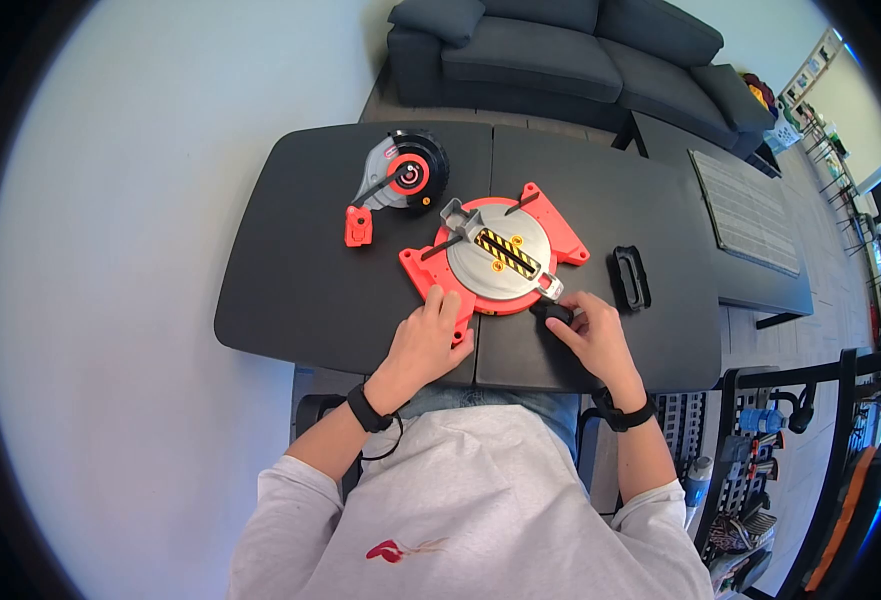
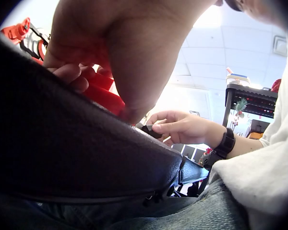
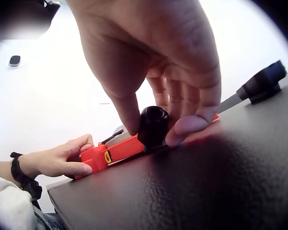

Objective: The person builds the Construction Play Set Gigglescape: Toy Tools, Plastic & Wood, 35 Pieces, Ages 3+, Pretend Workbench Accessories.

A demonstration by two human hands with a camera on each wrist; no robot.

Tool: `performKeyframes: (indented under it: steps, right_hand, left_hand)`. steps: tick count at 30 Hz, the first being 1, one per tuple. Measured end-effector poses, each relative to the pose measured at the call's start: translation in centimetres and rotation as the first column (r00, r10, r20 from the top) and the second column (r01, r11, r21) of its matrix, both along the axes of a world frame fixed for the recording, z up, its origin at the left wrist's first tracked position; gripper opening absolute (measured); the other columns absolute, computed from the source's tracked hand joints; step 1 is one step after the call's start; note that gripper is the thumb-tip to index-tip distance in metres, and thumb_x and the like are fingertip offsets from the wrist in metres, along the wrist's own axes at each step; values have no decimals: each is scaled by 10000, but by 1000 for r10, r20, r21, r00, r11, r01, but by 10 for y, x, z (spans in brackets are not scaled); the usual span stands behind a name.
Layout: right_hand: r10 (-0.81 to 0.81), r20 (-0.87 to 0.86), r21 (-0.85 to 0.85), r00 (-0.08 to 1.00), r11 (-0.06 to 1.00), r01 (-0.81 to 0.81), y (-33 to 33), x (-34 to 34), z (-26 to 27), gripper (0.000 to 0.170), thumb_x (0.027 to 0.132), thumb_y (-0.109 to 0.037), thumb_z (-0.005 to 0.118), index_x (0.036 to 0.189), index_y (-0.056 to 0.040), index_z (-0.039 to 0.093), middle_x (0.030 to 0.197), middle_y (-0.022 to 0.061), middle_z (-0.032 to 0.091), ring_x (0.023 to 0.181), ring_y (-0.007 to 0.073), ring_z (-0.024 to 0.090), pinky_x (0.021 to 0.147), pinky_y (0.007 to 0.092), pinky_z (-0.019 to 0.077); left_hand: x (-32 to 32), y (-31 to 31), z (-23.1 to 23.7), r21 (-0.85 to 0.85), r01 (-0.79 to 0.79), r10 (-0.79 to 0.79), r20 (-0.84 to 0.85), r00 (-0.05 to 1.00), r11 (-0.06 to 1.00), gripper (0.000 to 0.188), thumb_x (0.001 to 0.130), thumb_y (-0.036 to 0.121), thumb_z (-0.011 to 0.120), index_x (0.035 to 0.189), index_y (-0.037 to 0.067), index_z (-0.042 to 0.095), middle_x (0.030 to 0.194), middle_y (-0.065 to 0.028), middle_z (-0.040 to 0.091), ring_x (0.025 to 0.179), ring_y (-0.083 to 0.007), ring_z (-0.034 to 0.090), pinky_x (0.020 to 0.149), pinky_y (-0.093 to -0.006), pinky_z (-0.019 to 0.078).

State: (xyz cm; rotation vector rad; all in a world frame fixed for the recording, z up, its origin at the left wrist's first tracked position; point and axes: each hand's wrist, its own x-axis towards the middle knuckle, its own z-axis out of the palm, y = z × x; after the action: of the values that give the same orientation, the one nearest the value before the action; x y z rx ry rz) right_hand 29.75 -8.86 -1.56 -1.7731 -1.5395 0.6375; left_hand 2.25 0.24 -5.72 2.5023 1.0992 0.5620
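A red toy saw base with a round grey turntable (image 1: 480, 270) lies on the dark table. My left hand (image 1: 423, 338) grips the base's near left red foot (image 1: 466, 308), fingers over its top and thumb at its near side. At the front edge of the turntable, my right hand (image 1: 598, 338) pinches a black knob (image 1: 557, 313) between thumb and fingers. The right wrist view shows the knob (image 3: 153, 125) against the red base (image 3: 125, 149), close above the tabletop.
A toy saw blade unit (image 1: 410, 175) with a red end lies at the table's back left. Right of the base is a black handle-like frame (image 1: 630, 279). A grey sofa (image 1: 530, 70) stands behind; a shelf rack (image 1: 750, 440) is at the right.
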Motion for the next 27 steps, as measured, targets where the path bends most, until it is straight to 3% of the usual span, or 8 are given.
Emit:
performKeyframes:
  steps: [10, 19, 22, 27]
  right_hand:
    - [-34, -65, 116, 997, 992, 41, 1, -2, -5, 269, 873, -70, 846, 1077, 22, 695, 1020, 118, 657, 784, 205, 683, 708, 314, 605]
    - [-79, -38, 77, 996, 994, 82, 2, 5, -3, 287, 848, -95, 878, 956, 15, 635, 911, 82, 629, 692, 149, 650, 630, 283, 557]
    - [-90, -23, 57, 996, 994, 92, 2, 6, -6, 280, 884, -74, 856, 934, 12, 594, 895, 77, 635, 689, 132, 692, 609, 267, 564]
    - [-114, -112, 81, 987, 989, 124, 4, 5, -13, 281, 879, -102, 855, 958, 14, 611, 931, 90, 619, 640, 142, 654, 584, 281, 547]
  left_hand:
    - [0, -1, 0, -2, -7, 7, -3, 1000, 1000, 488, 867, 239, 786, 1153, -11, 480, 1105, -231, 521, 824, -447, 685, 658, -501, 608]
    - [0, -1, 2, -7, -11, 11, -7, 1000, 1000, 481, 866, 244, 785, 1141, -3, 477, 1103, -228, 520, 820, -446, 684, 654, -499, 609]
    - [0, -1, 1, -11, -12, 11, -11, 1000, 1000, 479, 864, 245, 785, 1133, 1, 473, 1095, -227, 516, 820, -446, 686, 645, -500, 609]
    - [0, 0, -1, 8, -3, 3, -1, 1000, 1000, 475, 863, 245, 785, 1127, 4, 471, 1086, -226, 513, 810, -445, 685, 633, -499, 609]
